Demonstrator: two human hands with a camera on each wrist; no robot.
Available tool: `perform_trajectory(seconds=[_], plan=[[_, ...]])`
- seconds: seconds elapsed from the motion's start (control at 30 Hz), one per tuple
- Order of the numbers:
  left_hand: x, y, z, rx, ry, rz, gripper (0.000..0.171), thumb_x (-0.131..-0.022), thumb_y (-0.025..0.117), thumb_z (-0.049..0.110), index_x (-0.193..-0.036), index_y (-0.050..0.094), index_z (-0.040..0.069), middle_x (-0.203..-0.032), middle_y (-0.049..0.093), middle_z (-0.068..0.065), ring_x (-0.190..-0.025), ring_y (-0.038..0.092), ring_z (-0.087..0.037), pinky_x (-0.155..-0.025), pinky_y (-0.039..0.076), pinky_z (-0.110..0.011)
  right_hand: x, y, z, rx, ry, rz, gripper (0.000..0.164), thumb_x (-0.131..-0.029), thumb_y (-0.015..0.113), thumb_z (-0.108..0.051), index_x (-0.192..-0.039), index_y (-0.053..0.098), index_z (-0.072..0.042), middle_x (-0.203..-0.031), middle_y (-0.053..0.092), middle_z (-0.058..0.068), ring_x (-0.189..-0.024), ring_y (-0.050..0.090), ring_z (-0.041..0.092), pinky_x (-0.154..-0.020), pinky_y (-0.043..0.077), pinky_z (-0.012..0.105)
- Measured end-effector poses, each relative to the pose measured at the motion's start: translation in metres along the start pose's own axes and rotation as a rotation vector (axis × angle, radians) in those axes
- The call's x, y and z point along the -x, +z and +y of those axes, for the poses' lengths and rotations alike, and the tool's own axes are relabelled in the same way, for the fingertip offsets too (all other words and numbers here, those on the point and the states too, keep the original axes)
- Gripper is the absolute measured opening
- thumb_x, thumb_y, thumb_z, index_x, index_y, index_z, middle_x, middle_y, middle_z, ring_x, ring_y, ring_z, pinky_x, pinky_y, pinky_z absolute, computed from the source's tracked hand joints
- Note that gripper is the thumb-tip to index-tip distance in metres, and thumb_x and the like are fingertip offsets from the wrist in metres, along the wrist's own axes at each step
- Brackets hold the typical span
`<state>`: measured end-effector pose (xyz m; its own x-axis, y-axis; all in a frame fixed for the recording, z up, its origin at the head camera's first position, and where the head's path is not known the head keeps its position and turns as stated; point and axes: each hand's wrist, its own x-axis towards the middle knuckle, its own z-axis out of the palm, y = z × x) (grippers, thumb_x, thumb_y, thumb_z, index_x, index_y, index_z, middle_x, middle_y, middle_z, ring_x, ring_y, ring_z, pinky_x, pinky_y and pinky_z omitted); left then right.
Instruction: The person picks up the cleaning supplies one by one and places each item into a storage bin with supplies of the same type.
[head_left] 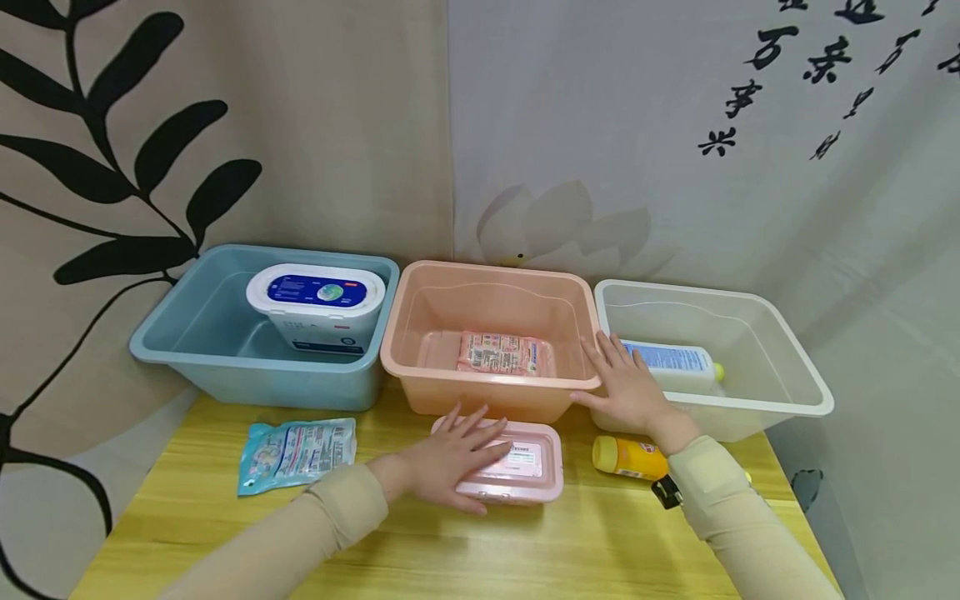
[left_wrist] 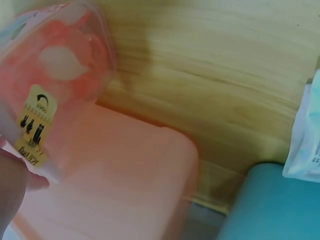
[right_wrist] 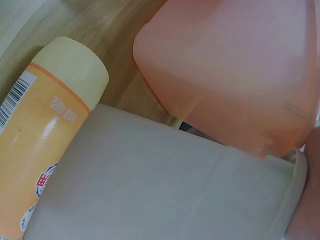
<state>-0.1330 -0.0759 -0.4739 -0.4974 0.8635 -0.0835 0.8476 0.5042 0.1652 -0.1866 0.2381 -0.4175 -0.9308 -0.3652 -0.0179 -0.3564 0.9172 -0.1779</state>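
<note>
The left hand [head_left: 453, 462], grip relaxed, fingers spread, touches the pink box [head_left: 523, 460] on the desk [head_left: 525, 554]; the right hand [head_left: 630, 390], fingers extended, touches the white bin [head_left: 690, 318]. The box seems light, stiff, slick: hold its sides.

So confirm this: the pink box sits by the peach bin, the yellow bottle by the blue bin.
One slip: in the head view, the yellow bottle lies by the white bin; the pink box does sit by the peach bin.
</note>
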Motion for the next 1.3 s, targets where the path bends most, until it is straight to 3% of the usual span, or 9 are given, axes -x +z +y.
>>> perform_trajectory(seconds=[0.5, 0.8, 1.0, 1.3], plan=[[-0.004, 0.005, -0.001, -0.022, -0.009, -0.021, 0.081, -0.084, 0.055, 0.056, -0.15, 0.02, 0.025, -0.159, 0.008, -0.005, -0.145, 0.009, -0.037, -0.113, 0.011, -0.06, 0.001, 0.001, 0.003, 0.004, 0.007, 0.0, 0.086, -0.087, 0.052, -0.056, -0.151, 0.014, -0.014, -0.156, 0.008, 0.02, -0.143, 0.009, 0.042, -0.111, 0.011, 0.064], [-0.006, 0.009, -0.008, -0.128, 0.079, 0.075, 0.081, -0.081, 0.053, 0.061, -0.148, 0.028, 0.024, -0.156, 0.021, -0.006, -0.134, 0.028, -0.033, -0.105, 0.029, -0.055, 0.001, 0.005, 0.003, 0.009, -0.003, 0.013, 0.087, -0.086, 0.053, -0.056, -0.151, 0.015, -0.013, -0.156, 0.01, 0.02, -0.143, 0.01, 0.042, -0.11, 0.015, 0.064], [-0.003, 0.009, -0.013, -0.136, 0.121, 0.116, 0.079, -0.08, 0.054, 0.062, -0.146, 0.034, 0.024, -0.154, 0.026, -0.006, -0.13, 0.033, -0.031, -0.104, 0.031, -0.054, 0.0, 0.008, 0.003, 0.009, -0.016, 0.036, 0.086, -0.086, 0.054, -0.056, -0.151, 0.017, -0.012, -0.156, 0.012, 0.021, -0.142, 0.012, 0.043, -0.109, 0.016, 0.065], [0.005, -0.001, -0.016, -0.101, 0.153, 0.109, 0.076, -0.078, 0.059, 0.058, -0.143, 0.04, 0.026, -0.153, 0.029, -0.005, -0.13, 0.033, -0.03, -0.104, 0.031, -0.052, -0.001, 0.005, 0.003, 0.029, -0.008, 0.027, 0.088, -0.086, 0.053, -0.057, -0.151, 0.014, -0.014, -0.156, 0.011, 0.021, -0.142, 0.012, 0.043, -0.11, 0.015, 0.064]])
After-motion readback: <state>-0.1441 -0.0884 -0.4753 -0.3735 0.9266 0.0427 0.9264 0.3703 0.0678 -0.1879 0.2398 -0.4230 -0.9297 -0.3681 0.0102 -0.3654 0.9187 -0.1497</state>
